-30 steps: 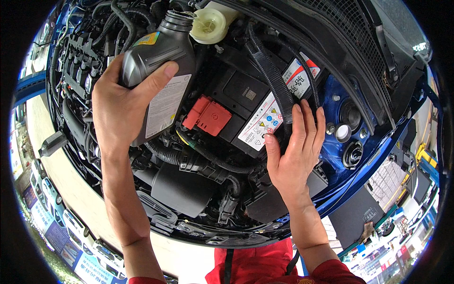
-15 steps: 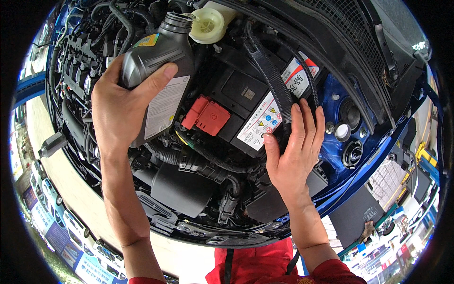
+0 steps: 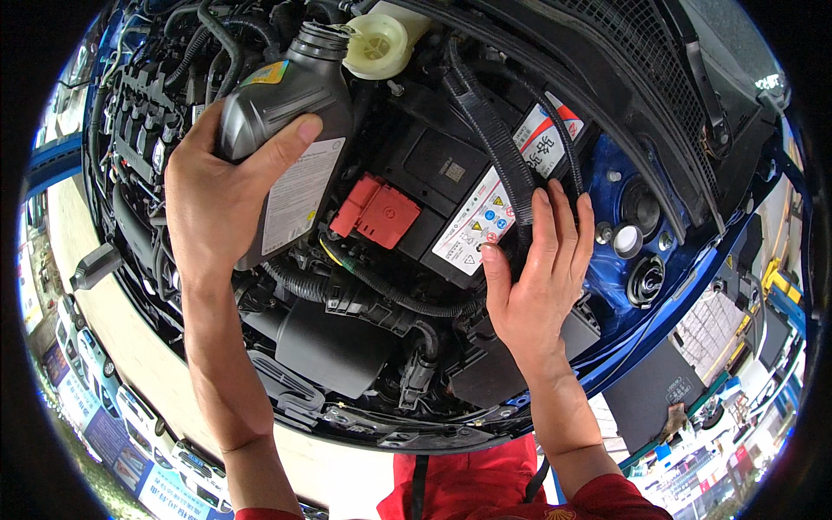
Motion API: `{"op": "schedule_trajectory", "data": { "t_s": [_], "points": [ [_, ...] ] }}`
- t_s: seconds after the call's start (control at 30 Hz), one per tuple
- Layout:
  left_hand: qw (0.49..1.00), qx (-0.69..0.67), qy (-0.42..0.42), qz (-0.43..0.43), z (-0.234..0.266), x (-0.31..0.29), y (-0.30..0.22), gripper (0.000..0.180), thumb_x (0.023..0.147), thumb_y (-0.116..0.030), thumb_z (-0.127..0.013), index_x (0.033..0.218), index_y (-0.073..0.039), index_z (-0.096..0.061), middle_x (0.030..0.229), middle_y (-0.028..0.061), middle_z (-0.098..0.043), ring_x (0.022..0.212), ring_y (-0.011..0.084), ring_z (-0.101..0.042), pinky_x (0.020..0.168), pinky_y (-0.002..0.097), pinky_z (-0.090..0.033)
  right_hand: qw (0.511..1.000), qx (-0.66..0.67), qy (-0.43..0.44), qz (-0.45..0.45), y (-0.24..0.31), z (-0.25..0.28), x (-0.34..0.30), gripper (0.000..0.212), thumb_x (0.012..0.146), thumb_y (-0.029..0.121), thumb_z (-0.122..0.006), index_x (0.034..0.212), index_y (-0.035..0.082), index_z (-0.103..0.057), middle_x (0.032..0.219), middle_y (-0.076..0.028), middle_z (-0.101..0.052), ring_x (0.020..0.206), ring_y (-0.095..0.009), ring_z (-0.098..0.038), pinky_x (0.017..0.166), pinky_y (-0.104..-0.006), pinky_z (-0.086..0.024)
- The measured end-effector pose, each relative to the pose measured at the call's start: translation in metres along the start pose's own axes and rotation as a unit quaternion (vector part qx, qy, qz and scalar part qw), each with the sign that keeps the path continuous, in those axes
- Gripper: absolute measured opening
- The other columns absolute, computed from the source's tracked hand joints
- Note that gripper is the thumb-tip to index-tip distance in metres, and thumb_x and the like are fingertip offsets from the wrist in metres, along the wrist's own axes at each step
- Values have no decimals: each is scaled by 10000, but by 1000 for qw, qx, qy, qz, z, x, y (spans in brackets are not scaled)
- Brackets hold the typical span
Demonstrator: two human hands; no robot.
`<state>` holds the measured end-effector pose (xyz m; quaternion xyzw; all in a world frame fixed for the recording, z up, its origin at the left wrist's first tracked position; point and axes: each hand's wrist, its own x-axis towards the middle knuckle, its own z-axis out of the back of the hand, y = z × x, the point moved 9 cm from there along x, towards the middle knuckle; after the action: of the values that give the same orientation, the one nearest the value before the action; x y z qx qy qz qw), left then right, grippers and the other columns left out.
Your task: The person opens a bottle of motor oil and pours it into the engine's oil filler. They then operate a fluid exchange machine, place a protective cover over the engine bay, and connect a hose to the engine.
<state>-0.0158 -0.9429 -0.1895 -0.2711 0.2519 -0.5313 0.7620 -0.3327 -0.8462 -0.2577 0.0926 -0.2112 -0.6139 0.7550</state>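
My left hand (image 3: 212, 199) grips a dark grey plastic fluid bottle (image 3: 299, 104) from its left side, thumb across the front. The bottle is tilted with its open neck toward a pale yellow reservoir opening (image 3: 379, 45), which has a strainer-like insert. A thin clear trickle seems to show at the bottle's mouth. My right hand (image 3: 542, 273) rests with outstretched fingers at the right end of the car battery (image 3: 425, 165), against a black corrugated hose (image 3: 494, 130). It holds nothing. A red terminal cover (image 3: 379, 212) sits on the battery's left side.
Engine parts and hoses (image 3: 147, 113) fill the left of the bay. On the blue strut tower (image 3: 620, 234) at right stands a small white-topped cap (image 3: 627, 241). Another dark bottle (image 3: 95, 265) lies beyond the left edge. A wiper arm (image 3: 702, 78) crosses the upper right.
The bottle and my left hand have shifted very slightly left. My right hand stays in nearly the same place.
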Motion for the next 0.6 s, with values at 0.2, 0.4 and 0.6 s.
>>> {"op": "schedule_trajectory", "data": {
  "t_s": [0.2,0.4,0.6],
  "points": [
    [1000,2,1,-3,0,0,-1,562,913,-389,-1015,1235,27,-818,958,94,-849,812,129,-777,781,301,-630,1000,-2,-4,-1,-1,-1,-1,778,1111,474,-730,1695,20,-490,1696,-260,-532,1611,-556,-389,1300,-647,-354],
    [1000,17,4,-4,1,0,-3,570,912,-393,-1015,1240,29,-817,961,92,-850,814,128,-778,783,299,-630,1000,1,-4,-2,0,0,0,776,1107,470,-737,1691,19,-495,1691,-260,-535,1605,-558,-399,1298,-647,-359],
    [1000,25,4,-4,1,0,-2,580,907,-398,-1017,1246,28,-816,963,89,-849,814,125,-773,785,298,-627,1000,-1,-1,-3,0,0,0,777,1108,472,-735,1692,18,-495,1690,-261,-536,1604,-561,-398,1296,-646,-360]
  ]
}}
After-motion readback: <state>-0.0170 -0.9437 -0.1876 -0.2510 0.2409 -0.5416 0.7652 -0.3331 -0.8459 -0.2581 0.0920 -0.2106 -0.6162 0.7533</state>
